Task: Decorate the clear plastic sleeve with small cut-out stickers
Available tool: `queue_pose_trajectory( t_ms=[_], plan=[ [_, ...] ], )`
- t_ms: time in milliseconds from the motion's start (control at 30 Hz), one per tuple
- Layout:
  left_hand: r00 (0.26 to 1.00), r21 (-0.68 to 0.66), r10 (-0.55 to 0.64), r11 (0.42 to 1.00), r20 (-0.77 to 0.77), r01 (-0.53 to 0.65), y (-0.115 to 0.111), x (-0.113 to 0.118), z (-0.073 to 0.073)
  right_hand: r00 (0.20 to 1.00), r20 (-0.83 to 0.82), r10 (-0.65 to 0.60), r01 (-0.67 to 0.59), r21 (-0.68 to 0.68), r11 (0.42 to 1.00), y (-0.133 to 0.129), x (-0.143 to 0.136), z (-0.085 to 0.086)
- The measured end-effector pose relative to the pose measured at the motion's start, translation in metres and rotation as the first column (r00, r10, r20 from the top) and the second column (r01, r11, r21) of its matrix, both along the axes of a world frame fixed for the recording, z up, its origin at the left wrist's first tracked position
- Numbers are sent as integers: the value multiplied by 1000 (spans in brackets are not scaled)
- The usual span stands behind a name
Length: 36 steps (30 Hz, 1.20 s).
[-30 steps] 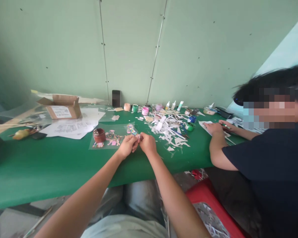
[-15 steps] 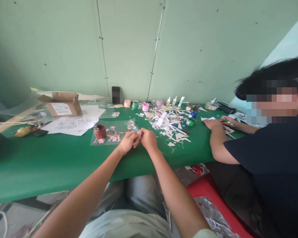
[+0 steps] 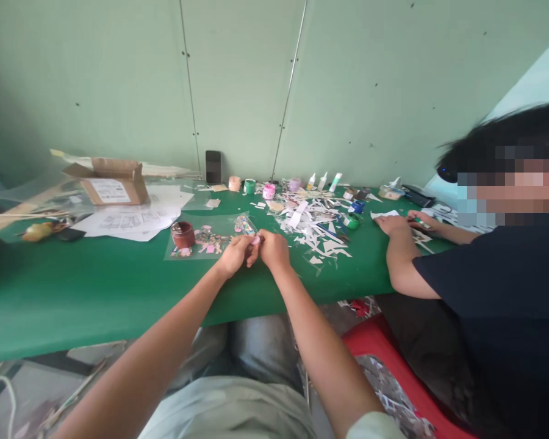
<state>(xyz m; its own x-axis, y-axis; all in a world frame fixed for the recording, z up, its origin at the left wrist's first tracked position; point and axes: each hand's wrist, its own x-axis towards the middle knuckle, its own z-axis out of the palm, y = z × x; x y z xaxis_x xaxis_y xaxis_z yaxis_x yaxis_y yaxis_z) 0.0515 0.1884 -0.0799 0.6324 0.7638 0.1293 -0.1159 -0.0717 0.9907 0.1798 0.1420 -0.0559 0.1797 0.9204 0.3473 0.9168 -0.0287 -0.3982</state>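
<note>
My left hand (image 3: pixel 235 256) and my right hand (image 3: pixel 275 250) meet above the green table edge, fingers closed together. Pinched between them is a small pink piece (image 3: pixel 255 240), mostly covered by the fingertips. Just behind the hands lies a clear plastic sheet (image 3: pixel 219 221). On it stand a reddish-brown jar (image 3: pixel 183 236) and a scatter of small coloured pieces (image 3: pixel 208 239). A patterned multicoloured piece (image 3: pixel 245 224) lies right beyond my fingers. What it is, I cannot make out.
White paper scraps (image 3: pixel 320 228) are heaped right of my hands, with paint jars (image 3: pixel 269 191) and glue bottles (image 3: pixel 322 181) behind. At left are printed sheets (image 3: pixel 123 222) and a cardboard box (image 3: pixel 114 186). A person (image 3: pixel 498 274) works at right, beside a red stool (image 3: pixel 370 338).
My hands stay together in nearly the same place, fingers shifting slightly. The pink piece now shows more clearly between them. The whole view has tilted a little.
</note>
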Motion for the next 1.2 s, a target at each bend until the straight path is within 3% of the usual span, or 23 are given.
queue_pose_trajectory(
  t_ms=[767, 1033, 1200],
  plan=[
    [980, 42, -143, 988, -141, 150, 2, 0, -5, 995, -85, -55, 55, 7, 998, 3, -1, 2],
    [970, 63, -163, 982, -181, 176, 4, 0, -6, 959, -278, -56, 57, -4, 998, 13, 1, 6],
    [963, 75, -167, 980, -211, 186, 3, 0, -6, 832, -536, -140, 167, 2, 986, 34, 17, 15]
  ],
)
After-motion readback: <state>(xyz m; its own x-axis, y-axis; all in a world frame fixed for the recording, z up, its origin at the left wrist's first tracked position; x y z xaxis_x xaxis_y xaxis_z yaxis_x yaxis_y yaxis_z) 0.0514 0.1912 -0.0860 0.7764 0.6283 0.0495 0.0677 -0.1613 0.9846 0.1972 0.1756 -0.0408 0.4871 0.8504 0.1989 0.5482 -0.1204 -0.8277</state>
